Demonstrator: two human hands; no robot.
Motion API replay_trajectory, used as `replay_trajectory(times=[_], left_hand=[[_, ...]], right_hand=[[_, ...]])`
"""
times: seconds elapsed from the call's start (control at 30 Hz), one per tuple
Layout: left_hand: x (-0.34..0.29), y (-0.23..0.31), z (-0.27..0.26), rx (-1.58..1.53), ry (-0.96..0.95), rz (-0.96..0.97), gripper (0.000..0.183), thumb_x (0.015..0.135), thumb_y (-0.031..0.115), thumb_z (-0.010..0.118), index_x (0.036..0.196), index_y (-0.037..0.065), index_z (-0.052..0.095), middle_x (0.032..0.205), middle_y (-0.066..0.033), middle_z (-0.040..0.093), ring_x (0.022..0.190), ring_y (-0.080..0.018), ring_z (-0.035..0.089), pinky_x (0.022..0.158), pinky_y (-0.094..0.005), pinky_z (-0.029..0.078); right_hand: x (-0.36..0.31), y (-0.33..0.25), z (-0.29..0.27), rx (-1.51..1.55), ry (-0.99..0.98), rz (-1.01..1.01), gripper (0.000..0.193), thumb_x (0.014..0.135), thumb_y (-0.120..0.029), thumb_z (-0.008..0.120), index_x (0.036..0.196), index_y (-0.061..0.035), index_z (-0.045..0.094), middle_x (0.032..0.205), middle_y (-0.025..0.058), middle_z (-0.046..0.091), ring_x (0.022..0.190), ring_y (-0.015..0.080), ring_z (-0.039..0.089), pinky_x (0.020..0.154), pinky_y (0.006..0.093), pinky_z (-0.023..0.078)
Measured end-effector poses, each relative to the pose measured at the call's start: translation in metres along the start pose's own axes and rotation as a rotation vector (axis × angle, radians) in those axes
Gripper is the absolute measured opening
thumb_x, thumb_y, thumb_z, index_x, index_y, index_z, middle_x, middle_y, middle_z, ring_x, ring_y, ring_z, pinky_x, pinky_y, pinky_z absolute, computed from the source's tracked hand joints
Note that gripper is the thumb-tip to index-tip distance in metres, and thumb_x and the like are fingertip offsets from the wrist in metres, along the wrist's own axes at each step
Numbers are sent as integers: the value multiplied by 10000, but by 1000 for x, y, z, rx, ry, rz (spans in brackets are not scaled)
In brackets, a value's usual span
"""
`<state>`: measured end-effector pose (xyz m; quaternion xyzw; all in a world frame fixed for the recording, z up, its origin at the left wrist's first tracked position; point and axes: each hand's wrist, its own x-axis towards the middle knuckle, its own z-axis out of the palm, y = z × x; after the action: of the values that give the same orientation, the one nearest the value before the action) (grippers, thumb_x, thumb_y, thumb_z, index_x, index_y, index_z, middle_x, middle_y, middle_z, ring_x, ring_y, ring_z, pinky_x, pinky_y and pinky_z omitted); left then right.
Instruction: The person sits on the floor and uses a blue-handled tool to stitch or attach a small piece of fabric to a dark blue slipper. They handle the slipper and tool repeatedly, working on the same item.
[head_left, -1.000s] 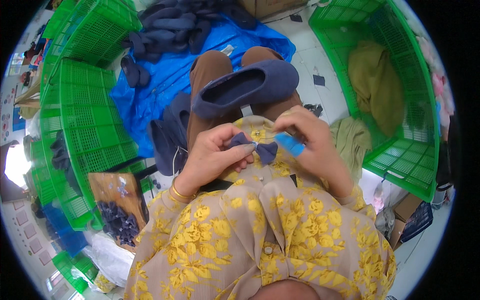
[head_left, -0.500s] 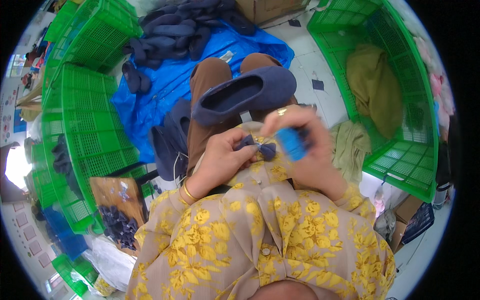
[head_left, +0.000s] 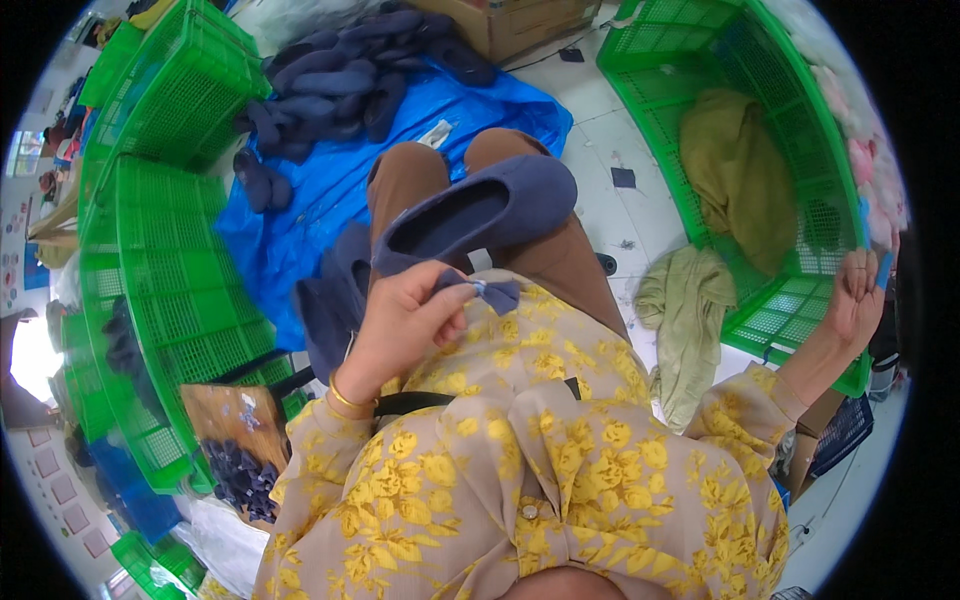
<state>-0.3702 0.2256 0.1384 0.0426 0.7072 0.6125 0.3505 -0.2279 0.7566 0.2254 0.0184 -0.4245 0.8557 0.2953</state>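
A dark blue slipper lies across my lap on my brown trousers. My left hand is just below it and pinches a small dark blue fabric bow between thumb and fingers. My right hand is stretched far out to the right, at the rim of a green crate, and holds a small blue object that I cannot identify.
A blue tarp on the floor carries a pile of dark blue slippers. Green crates are stacked at the left. Olive cloths lie in and beside the right crate. A tray of bows sits lower left.
My right hand has left the bow and swung far out to the right with the blue object. My left hand still holds the bow over my lap.
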Motion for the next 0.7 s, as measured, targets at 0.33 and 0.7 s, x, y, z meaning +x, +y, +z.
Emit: replay_trajectory(times=[0.33, 0.7], left_hand=[[32, 34, 26, 72, -145, 87, 185, 974, 180, 592, 848, 44, 591, 649, 3, 617, 545, -42, 560, 476, -180, 432], [76, 15, 10, 216, 118, 192, 276, 993, 194, 527, 1099, -42, 624, 987, -86, 677, 885, -103, 621, 792, -232, 481]], right_hand=[[-81, 197, 141, -1182, -391, -90, 318, 801, -51, 662, 1106, -99, 588, 864, 9, 560, 721, 148, 548, 560, 295, 428], [-74, 258, 153, -1027, -209, 434, 183, 865, -70, 662, 1029, 10, 647, 803, 50, 627, 683, 119, 549, 606, 269, 441]])
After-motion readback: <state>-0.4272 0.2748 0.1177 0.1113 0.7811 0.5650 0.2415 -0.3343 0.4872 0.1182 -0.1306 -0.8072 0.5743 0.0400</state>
